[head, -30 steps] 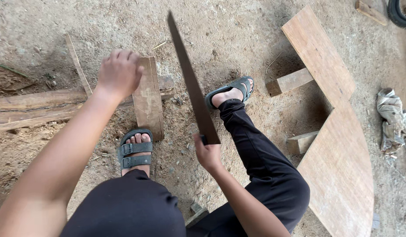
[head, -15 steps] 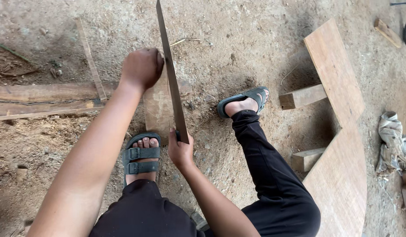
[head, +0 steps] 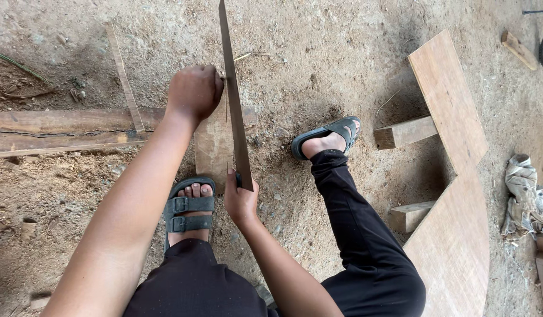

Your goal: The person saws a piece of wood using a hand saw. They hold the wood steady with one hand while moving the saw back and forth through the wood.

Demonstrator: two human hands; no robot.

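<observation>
My right hand (head: 241,199) is closed around the handle of a long dark flat metal blade (head: 231,94), edge set on a short upright brown wooden slab (head: 211,144) on the dirt ground (head: 318,58). My left hand (head: 195,91) is fisted on the slab's top, just beside the blade.

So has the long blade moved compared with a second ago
Yes. The long blade has swung left toward the left hand; it now stands over the small wood block, where earlier it angled right of the block, toward the far sandal.
</observation>
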